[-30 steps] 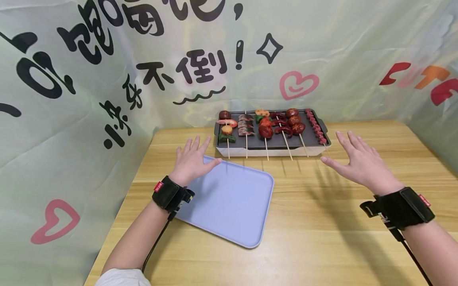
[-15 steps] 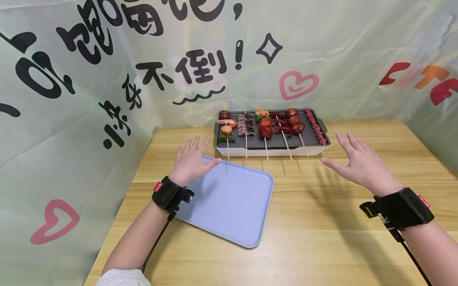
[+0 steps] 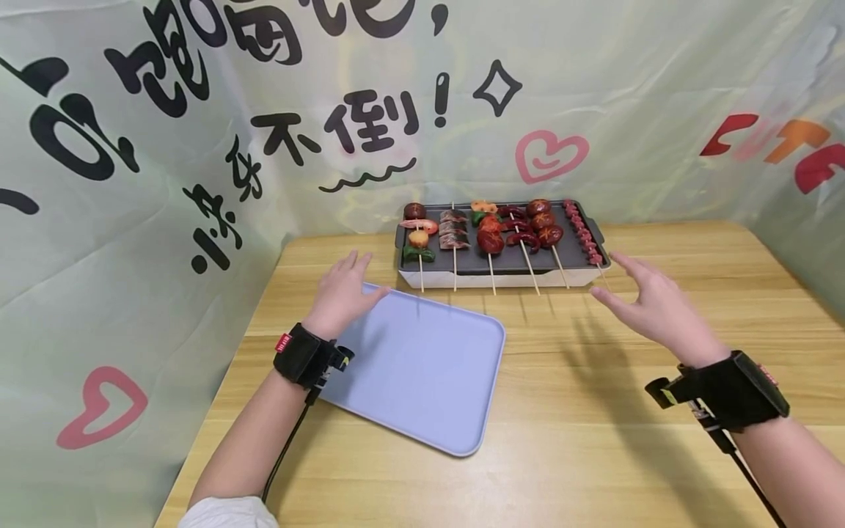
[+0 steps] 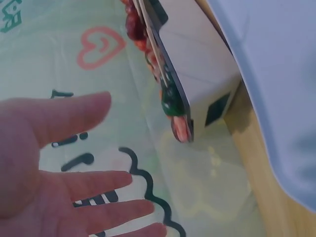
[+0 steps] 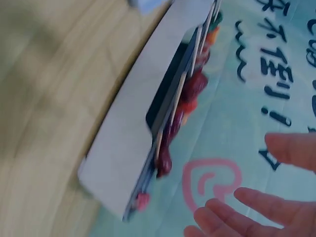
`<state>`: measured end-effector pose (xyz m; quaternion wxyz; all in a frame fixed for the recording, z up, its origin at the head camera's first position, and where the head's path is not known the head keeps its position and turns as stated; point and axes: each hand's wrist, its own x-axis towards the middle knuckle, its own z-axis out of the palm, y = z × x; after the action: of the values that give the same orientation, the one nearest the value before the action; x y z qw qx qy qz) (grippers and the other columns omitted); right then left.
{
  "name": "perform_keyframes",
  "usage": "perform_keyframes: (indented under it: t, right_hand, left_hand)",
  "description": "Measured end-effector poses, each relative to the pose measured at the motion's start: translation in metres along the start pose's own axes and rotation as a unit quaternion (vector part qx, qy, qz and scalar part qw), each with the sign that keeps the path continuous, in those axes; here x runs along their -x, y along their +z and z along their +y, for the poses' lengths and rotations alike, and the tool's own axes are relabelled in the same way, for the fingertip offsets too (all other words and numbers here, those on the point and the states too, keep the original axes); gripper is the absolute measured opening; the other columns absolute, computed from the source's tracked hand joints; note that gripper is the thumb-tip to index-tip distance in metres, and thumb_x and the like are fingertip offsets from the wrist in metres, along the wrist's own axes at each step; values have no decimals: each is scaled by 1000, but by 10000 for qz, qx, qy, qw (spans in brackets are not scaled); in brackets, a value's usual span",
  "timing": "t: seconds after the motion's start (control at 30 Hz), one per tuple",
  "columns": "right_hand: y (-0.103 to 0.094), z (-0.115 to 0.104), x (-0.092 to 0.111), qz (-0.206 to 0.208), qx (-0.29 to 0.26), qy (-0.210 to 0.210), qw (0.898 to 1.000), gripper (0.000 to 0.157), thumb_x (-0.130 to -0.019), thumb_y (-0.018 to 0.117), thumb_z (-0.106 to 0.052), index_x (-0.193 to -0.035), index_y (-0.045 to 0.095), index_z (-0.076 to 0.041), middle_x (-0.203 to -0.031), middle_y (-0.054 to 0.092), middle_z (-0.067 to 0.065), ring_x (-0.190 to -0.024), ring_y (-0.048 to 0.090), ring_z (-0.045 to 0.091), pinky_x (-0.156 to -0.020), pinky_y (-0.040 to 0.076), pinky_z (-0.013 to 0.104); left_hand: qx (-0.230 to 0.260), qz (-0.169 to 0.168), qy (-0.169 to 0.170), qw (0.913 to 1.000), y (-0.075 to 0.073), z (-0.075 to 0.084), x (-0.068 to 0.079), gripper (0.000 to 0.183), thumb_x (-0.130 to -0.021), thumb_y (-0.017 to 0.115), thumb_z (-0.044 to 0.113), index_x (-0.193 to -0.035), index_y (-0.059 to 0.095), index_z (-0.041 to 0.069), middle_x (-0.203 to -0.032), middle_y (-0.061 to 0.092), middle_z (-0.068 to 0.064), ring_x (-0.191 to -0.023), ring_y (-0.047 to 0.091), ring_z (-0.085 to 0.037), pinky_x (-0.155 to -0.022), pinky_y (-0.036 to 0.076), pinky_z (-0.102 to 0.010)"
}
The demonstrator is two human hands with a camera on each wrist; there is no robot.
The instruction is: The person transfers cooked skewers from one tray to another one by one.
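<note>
My left hand [image 3: 342, 295] hovers over the far left corner of a light blue tray [image 3: 429, 374], fingers spread and holding nothing. To the right, my right hand [image 3: 660, 308] hangs in the air with its thumb apart from the fingers, just right of a grill [image 3: 502, 279] with a dark top and white body. Several skewers lie across the grill: a mixed one with green pepper [image 3: 419, 256], a fish-like one [image 3: 454, 231], dark red curled pieces [image 3: 524, 242], scored mushrooms [image 3: 549, 235] and small red meat cubes [image 3: 582, 233]. Both wrist views show the palms with nothing in them.
The wooden table [image 3: 568, 440] meets a printed cloth backdrop [image 3: 627, 95] at the back and sides. Skewer sticks [image 3: 532, 277] jut over the grill's front edge. Each wrist wears a black strap [image 3: 742, 389] with a camera and trailing cable.
My left hand has shifted slightly left and its fingers are closer together. The right hand has moved a little left and down, fingers slightly more bent. Tray, grill and skewers have stayed put.
</note>
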<state>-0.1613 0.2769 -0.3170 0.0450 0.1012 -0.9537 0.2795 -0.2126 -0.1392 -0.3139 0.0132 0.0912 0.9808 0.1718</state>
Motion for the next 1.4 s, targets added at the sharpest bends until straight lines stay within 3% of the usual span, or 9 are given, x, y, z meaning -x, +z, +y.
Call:
perform_keyframes:
  t: [0.2, 0.4, 0.57, 0.67, 0.83, 0.93, 1.03, 1.23, 1.4]
  right_hand:
    - [26, 3, -1, 125, -775, -249, 9966, 54, -92, 53, -38, -134, 43, -6, -117, 53, 22, -103, 53, 34, -79, 49, 45]
    - [41, -34, 5, -453, -1024, -16, 9937, 52, -92, 53, -35, -126, 47, 4, -106, 59, 24, -91, 60, 35, -72, 54, 42]
    - [58, -42, 5, -1182, -1513, 296, 9810, 50, -92, 55, -27, -125, 44, 10, -99, 61, 22, -82, 64, 29, -71, 56, 38]
    - [71, -41, 5, -1536, -2036, 394, 9661, 46, -92, 55, -20, -120, 45, 14, -93, 62, 20, -79, 63, 28, -72, 56, 39]
    - [95, -40, 8, -2087, -3163, 772, 9222, 36, -91, 52, -8, -113, 43, 20, -94, 61, 26, -83, 63, 31, -77, 56, 37]
    - [107, -41, 10, -2268, -3613, 1056, 8982, 33, -91, 49, -3, -113, 41, 21, -95, 62, 26, -85, 64, 30, -78, 56, 34]
    - [117, -42, 11, -2359, -3942, 1183, 8803, 32, -91, 47, -1, -112, 41, 22, -94, 63, 25, -83, 65, 27, -77, 56, 33]
    - [130, -47, 11, -2461, -4344, 1418, 8548, 31, -91, 49, -2, -110, 42, 20, -84, 65, 16, -74, 66, 18, -73, 58, 30]
    - [137, -51, 9, -2367, -4374, 1630, 8521, 20, -90, 49, 1, -101, 42, 16, -76, 62, 12, -66, 64, 15, -67, 58, 27]
  left_hand:
    - [638, 37, -308, 9975, -3, -18, -4, 63, -88, 60, 24, -136, 33, -8, -138, 36, -27, -127, 35, -39, -106, 33, -48]
    - [691, -154, -741, 9947, 1, -40, -9, 55, -88, 59, 18, -129, 39, -14, -131, 42, -30, -120, 41, -41, -102, 37, -48]
    - [707, -329, -1026, 9917, 5, -57, -11, 52, -86, 60, 13, -124, 42, -17, -126, 45, -33, -112, 47, -42, -96, 43, -49]
    - [671, -324, -1165, 9904, 8, -66, -11, 42, -83, 62, 9, -114, 50, -17, -115, 52, -32, -96, 54, -39, -83, 50, -46]
    - [658, -332, -1363, 9879, 12, -81, -12, 17, -80, 64, 6, -78, 52, -7, -74, 51, -16, -64, 46, -24, -56, 44, -33]
    - [615, -476, -1512, 9854, 15, -87, -14, 25, -80, 63, 5, -64, 43, 3, -62, 38, -5, -57, 40, -19, -50, 37, -27]
    - [485, -555, -1551, 9851, 17, -92, -15, 26, -78, 65, 4, -60, 46, 3, -59, 42, -4, -57, 44, -19, -50, 41, -27]
    - [464, -653, -1578, 9842, 21, -96, -15, 23, -75, 64, 0, -56, 51, 1, -53, 48, -5, -51, 47, -18, -45, 40, -24]
    - [667, -893, -1733, 9785, 24, -96, -14, 10, -76, 66, 2, -73, 63, -7, -65, 59, -12, -58, 54, -20, -48, 44, -24]
